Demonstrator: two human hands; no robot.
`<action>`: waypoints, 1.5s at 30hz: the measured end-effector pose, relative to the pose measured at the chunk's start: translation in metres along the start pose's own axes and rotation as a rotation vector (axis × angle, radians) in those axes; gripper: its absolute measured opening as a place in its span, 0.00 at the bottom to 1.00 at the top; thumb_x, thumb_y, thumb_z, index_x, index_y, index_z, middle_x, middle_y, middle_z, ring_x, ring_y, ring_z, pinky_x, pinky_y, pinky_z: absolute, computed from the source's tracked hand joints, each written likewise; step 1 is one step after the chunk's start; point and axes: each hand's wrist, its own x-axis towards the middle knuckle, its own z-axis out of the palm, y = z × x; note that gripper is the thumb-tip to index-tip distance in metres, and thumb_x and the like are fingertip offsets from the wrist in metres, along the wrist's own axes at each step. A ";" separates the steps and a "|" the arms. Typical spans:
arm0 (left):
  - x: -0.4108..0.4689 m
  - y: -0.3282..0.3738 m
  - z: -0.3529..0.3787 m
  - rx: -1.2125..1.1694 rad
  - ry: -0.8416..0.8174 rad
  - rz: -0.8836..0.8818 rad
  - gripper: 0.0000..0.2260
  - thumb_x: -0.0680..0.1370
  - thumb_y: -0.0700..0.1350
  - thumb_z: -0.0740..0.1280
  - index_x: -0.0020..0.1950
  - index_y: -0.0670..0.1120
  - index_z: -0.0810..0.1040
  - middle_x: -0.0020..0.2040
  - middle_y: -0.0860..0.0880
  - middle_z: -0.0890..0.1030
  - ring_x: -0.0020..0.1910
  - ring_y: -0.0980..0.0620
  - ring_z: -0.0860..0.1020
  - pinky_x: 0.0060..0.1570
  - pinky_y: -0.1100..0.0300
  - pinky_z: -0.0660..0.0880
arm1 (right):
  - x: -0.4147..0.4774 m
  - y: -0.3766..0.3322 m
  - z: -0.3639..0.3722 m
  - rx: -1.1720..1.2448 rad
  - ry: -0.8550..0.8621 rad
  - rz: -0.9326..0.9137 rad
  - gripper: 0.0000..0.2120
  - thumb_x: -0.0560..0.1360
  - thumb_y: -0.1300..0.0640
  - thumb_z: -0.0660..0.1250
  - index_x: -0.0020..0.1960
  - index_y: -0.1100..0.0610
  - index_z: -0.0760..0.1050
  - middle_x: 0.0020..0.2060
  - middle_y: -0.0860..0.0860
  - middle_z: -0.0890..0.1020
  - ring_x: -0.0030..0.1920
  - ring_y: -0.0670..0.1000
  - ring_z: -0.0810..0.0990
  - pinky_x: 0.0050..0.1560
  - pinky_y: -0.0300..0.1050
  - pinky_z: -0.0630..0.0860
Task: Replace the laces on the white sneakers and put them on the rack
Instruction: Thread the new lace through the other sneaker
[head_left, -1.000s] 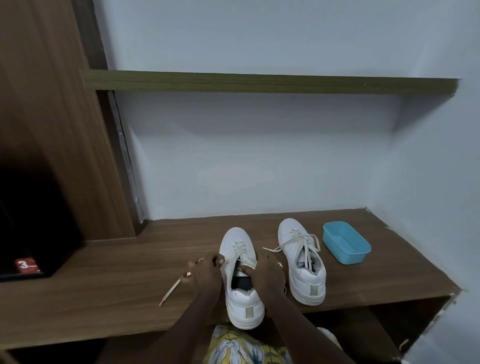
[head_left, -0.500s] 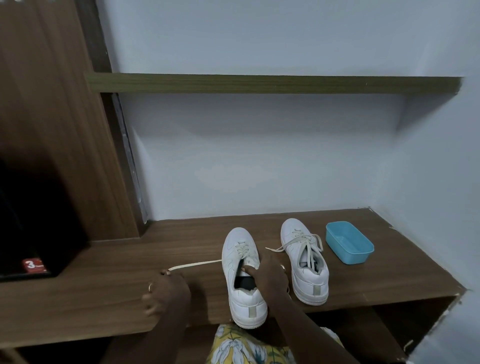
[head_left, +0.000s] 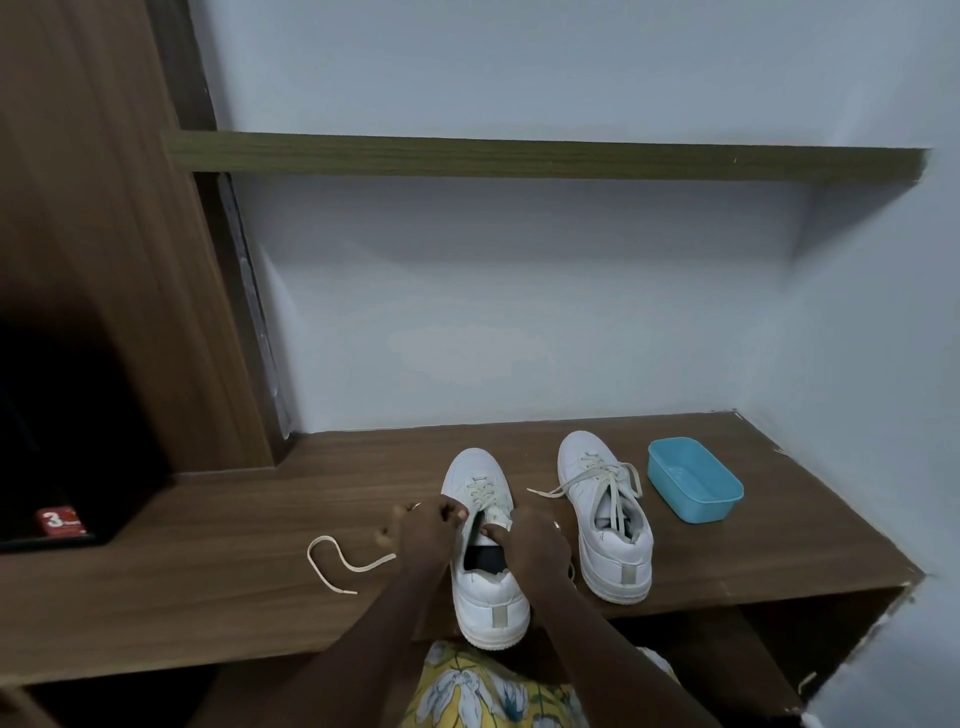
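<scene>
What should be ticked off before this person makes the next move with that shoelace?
1. Left hand has a grip on the lace by the eyelets: ok.
2. Right hand pinches the near sneaker at its tongue: ok.
3. Lace's free end lies loose on the bench, unsnagged: ok.
4. Rear eyelets threaded: not ok; crossings show only ahead of the hands.
5. Near sneaker's heel fully supported at the bench's front edge: cannot tell.
6. Other sneaker has its lace in, ends untied: ok.
</scene>
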 end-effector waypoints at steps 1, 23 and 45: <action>0.002 -0.003 0.000 0.002 0.033 -0.032 0.08 0.78 0.49 0.63 0.40 0.56 0.79 0.47 0.56 0.82 0.61 0.50 0.66 0.63 0.51 0.60 | 0.000 0.000 0.000 -0.006 -0.001 -0.003 0.19 0.76 0.41 0.64 0.53 0.57 0.76 0.52 0.53 0.81 0.54 0.54 0.79 0.51 0.47 0.76; -0.036 0.005 0.004 -0.254 0.048 -0.045 0.20 0.81 0.54 0.56 0.50 0.41 0.81 0.47 0.43 0.83 0.49 0.44 0.79 0.44 0.58 0.69 | -0.001 -0.013 -0.014 0.106 0.069 0.034 0.12 0.78 0.60 0.58 0.55 0.63 0.76 0.53 0.57 0.80 0.55 0.55 0.78 0.43 0.40 0.63; -0.012 0.022 0.025 -0.608 0.135 -0.379 0.13 0.78 0.43 0.65 0.43 0.32 0.79 0.47 0.33 0.80 0.48 0.34 0.77 0.47 0.49 0.73 | 0.006 -0.004 -0.023 -0.028 0.043 0.082 0.12 0.79 0.58 0.56 0.56 0.59 0.76 0.55 0.55 0.80 0.56 0.53 0.79 0.51 0.43 0.75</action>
